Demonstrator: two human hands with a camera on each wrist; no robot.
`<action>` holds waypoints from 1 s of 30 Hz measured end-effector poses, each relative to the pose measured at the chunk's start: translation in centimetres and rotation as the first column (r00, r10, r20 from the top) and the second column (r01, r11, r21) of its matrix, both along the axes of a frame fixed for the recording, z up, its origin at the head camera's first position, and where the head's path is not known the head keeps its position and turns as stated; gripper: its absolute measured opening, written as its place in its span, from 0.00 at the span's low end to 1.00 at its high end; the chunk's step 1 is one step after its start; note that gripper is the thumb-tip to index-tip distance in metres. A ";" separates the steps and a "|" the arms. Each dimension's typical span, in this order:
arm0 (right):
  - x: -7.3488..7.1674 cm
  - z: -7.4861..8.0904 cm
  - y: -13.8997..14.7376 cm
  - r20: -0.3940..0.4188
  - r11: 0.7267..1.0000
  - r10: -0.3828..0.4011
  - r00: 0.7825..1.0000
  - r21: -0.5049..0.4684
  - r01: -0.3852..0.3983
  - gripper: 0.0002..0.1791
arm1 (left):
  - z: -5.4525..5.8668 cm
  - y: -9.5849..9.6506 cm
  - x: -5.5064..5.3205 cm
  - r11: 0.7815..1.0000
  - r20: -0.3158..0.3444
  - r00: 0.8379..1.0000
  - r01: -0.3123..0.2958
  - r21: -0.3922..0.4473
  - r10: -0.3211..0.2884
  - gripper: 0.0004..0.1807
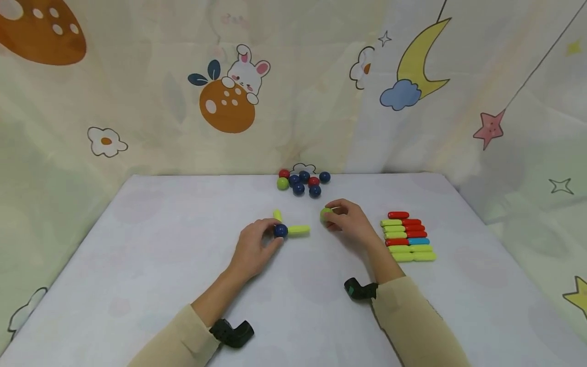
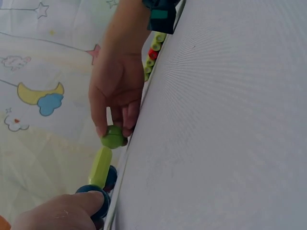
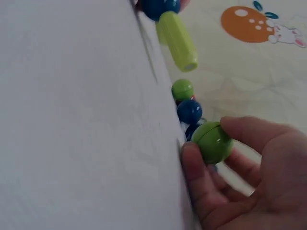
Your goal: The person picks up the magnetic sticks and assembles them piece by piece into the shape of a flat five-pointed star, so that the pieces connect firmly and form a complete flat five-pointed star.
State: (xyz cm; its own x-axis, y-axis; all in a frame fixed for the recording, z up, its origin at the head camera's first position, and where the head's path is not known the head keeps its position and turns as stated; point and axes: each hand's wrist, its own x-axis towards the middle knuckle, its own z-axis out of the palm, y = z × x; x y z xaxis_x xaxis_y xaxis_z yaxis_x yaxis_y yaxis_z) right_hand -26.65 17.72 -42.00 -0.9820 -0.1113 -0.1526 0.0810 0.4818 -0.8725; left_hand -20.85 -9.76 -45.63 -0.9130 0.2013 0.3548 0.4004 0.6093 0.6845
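Our left hand (image 1: 251,251) pinches the blue ball (image 1: 281,231) in its fingers; two rods (image 1: 300,230) seem joined to it, one pointing toward our right hand (image 1: 347,216). There the fingers pinch the green ball (image 1: 326,214), apart from that rod's end. We judge the build barely begun: that joint remains, with loose balls (image 1: 298,188) beyond our fingers and loose rods (image 1: 399,249) right of them on the tabletop (image 1: 137,255).

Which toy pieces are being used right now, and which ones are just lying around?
In use:
the dark blue ball, held by the left hand;
two yellow-green rods sticking out from it;
the green ball, held by the right hand.

Just lying around, maybe spares:
red, green and dark blue balls at the back;
red, yellow-green and light blue rods at the right.
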 end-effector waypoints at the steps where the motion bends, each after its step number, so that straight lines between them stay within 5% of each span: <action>1: 0.2 0.0 -0.1 0.007 1.000 0.013 1.000 -0.017 -0.013 0.22 | 0.1 0.0 0.0 1.000 -0.008 1.000 -0.003 0.008 0.003 0.20; 8: 1.6 0.0 -0.5 -0.019 0.993 0.114 0.993 0.004 -0.114 0.20 | 0.2 0.0 0.1 0.999 -0.038 0.999 -0.021 0.032 0.022 0.20; 30: 3.0 -1.1 -1.6 -0.117 0.997 0.078 0.990 0.028 -0.075 0.19 | 0.2 -0.5 0.4 0.996 -0.028 0.999 -0.036 0.083 0.039 0.21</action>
State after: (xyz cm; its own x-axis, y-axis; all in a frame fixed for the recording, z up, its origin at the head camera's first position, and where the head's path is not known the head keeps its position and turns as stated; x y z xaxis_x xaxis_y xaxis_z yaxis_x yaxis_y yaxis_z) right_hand -23.66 16.07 -43.08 -0.9821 -0.1843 -0.0397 -0.0596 0.5032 -0.8621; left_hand -20.42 -10.23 -45.46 -0.9081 0.1361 0.3959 0.3993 0.5660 0.7213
